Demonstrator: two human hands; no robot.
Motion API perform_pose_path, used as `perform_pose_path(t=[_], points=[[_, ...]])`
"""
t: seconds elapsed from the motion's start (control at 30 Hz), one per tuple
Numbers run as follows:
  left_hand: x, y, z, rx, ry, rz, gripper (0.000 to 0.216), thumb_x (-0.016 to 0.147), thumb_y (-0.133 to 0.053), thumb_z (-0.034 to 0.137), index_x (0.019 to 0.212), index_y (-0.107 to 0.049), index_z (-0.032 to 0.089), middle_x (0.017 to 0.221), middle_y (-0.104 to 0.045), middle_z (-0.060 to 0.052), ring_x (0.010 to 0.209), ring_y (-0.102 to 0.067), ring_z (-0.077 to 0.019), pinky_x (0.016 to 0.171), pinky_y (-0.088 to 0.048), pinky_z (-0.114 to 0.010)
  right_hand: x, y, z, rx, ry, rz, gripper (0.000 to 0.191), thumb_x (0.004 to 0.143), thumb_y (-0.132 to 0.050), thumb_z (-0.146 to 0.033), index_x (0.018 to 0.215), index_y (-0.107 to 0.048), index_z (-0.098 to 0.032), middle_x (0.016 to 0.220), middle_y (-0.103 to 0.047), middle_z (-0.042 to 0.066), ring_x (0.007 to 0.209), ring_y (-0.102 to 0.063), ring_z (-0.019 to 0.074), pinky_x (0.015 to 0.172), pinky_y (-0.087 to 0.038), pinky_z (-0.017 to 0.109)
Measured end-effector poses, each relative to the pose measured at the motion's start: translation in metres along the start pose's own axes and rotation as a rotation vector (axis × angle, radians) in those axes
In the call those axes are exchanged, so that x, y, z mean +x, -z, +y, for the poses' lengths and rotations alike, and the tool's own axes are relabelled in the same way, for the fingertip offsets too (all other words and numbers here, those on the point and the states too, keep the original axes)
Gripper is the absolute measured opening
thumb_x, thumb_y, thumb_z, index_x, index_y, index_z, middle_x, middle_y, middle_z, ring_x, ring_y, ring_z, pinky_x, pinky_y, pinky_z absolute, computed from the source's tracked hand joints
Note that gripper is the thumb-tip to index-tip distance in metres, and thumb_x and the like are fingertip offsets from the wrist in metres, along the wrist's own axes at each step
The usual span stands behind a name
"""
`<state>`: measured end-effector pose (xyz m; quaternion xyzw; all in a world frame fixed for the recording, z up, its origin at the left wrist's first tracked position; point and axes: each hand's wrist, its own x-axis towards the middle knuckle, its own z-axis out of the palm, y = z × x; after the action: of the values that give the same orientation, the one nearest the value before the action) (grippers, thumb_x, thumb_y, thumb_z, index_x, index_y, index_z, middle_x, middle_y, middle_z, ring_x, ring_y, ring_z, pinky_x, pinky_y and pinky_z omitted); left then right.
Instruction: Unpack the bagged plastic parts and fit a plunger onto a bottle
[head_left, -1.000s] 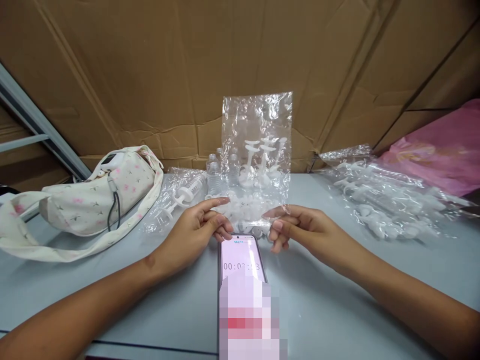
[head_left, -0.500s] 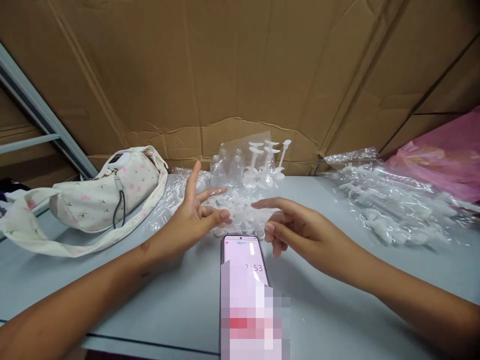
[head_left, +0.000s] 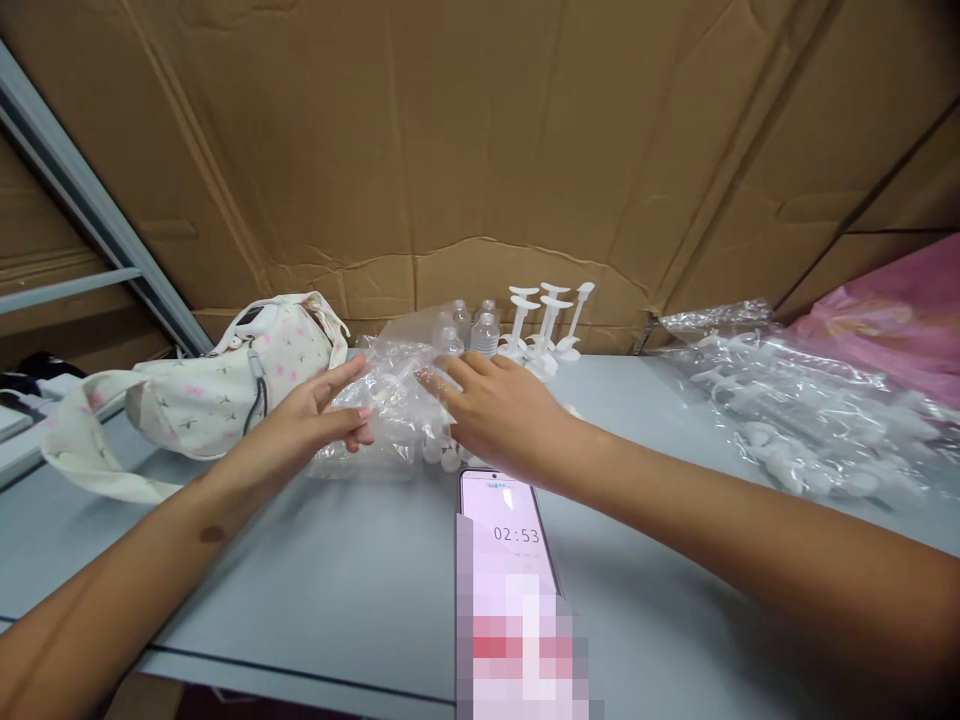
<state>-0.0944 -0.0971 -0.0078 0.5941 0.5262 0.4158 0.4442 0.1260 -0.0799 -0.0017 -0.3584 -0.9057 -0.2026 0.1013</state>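
My left hand (head_left: 315, 415) grips the left edge of a pile of clear plastic bags (head_left: 390, 400) lying on the grey table (head_left: 300, 560). My right hand (head_left: 499, 415) reaches across to the same pile, its fingers curled over the plastic; whether they pinch it I cannot make out. Small clear bottles (head_left: 472, 330) and white plungers (head_left: 544, 320) stand just behind the pile. Several small white caps (head_left: 442, 455) lie under the bags' near edge.
A phone (head_left: 510, 560) showing a timer lies on the table before me. A floral cloth bag (head_left: 225, 395) rests at the left. Bagged syringes (head_left: 787, 400) spread at the right, a pink bag (head_left: 892, 315) behind them. Cardboard (head_left: 480, 140) walls off the back.
The upright clear bag has dropped from in front of the bottles. Both hands moved left from above the phone onto the pile of bags, the left closing on its edge.
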Motion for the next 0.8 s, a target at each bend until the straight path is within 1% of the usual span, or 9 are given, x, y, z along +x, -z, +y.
perform_pose_path(t=[0.07,0.1,0.2,0.27,0.47,0.57,0.67,0.73,0.8], points=[[0.001,0.008,-0.003,-0.031,0.066,-0.006,0.073,0.075,-0.07,0.027,0.141,-0.039,0.025,0.112,-0.064,-0.008,0.064,-0.059,-0.0111,0.055,-0.046,-0.023,0.015,-0.011,-0.001,-0.079,0.065,-0.015,0.049,0.082,-0.055,-0.011,0.13,-0.047,-0.009,0.124,-0.056,0.018,0.101,-0.055,0.0287,0.074,-0.044,0.036],[0.001,0.011,-0.004,-0.058,0.083,-0.004,0.074,0.074,-0.07,0.025,0.141,-0.038,0.023,0.098,-0.067,-0.006,0.063,-0.058,-0.0113,0.054,-0.045,-0.023,0.022,-0.016,-0.001,-0.093,0.107,-0.021,0.049,0.082,-0.054,-0.008,0.13,-0.048,-0.01,0.126,-0.055,0.018,0.102,-0.055,0.028,0.075,-0.043,0.035],[0.003,0.019,-0.005,-0.12,0.096,0.009,0.076,0.072,-0.07,0.02,0.141,-0.038,0.019,0.077,-0.065,-0.001,0.057,-0.056,-0.0101,0.052,-0.043,-0.022,0.041,-0.027,-0.002,-0.069,0.227,-0.017,0.044,0.084,-0.049,-0.007,0.128,-0.048,-0.013,0.127,-0.054,0.016,0.108,-0.052,0.0267,0.079,-0.041,0.035],[0.005,0.022,-0.008,-0.116,0.111,0.003,0.075,0.071,-0.07,0.019,0.14,-0.039,0.018,0.079,-0.066,-0.002,0.056,-0.055,-0.0095,0.052,-0.043,-0.022,0.051,-0.031,-0.004,-0.029,0.275,-0.022,0.038,0.087,-0.046,-0.007,0.124,-0.05,-0.016,0.125,-0.055,0.015,0.11,-0.052,0.0252,0.081,-0.039,0.034],[0.014,0.025,-0.022,-0.047,0.08,-0.022,0.067,0.074,-0.067,0.023,0.137,-0.045,0.02,0.11,-0.065,-0.01,0.059,-0.055,-0.0098,0.057,-0.045,-0.024,0.07,-0.038,-0.015,-0.014,0.308,-0.116,0.021,0.089,-0.047,-0.01,0.106,-0.057,-0.015,0.106,-0.065,0.009,0.099,-0.057,0.022,0.074,-0.038,0.03],[0.015,0.025,-0.026,-0.022,0.064,-0.039,0.071,0.075,-0.067,0.025,0.14,-0.04,0.018,0.105,-0.066,-0.01,0.06,-0.055,-0.0105,0.056,-0.044,-0.024,0.075,-0.04,-0.02,-0.02,0.295,-0.12,0.024,0.091,-0.046,-0.015,0.114,-0.054,-0.014,0.108,-0.064,0.01,0.099,-0.057,0.0221,0.073,-0.039,0.03],[0.014,0.027,-0.025,0.038,0.012,0.025,0.077,0.074,-0.067,0.026,0.143,-0.035,0.017,0.096,-0.068,-0.007,0.061,-0.055,-0.0115,0.059,-0.044,-0.024,0.081,-0.041,-0.023,-0.034,0.261,-0.101,0.027,0.093,-0.043,-0.017,0.119,-0.052,-0.014,0.113,-0.062,0.012,0.102,-0.056,0.0228,0.074,-0.04,0.031],[0.014,0.03,-0.023,0.074,-0.039,0.078,0.078,0.072,-0.067,0.024,0.143,-0.035,0.017,0.098,-0.068,-0.007,0.061,-0.056,-0.012,0.06,-0.044,-0.025,0.085,-0.041,-0.025,-0.049,0.235,-0.084,0.028,0.094,-0.04,-0.016,0.118,-0.053,-0.013,0.117,-0.059,0.014,0.107,-0.053,0.0242,0.076,-0.041,0.033],[0.014,0.033,-0.023,0.112,-0.046,0.107,0.079,0.071,-0.068,0.022,0.143,-0.035,0.017,0.094,-0.069,-0.006,0.06,-0.056,-0.0129,0.061,-0.044,-0.026,0.09,-0.042,-0.026,-0.065,0.217,-0.079,0.029,0.092,-0.043,-0.016,0.118,-0.054,-0.012,0.121,-0.057,0.015,0.109,-0.051,0.0254,0.077,-0.041,0.033]])
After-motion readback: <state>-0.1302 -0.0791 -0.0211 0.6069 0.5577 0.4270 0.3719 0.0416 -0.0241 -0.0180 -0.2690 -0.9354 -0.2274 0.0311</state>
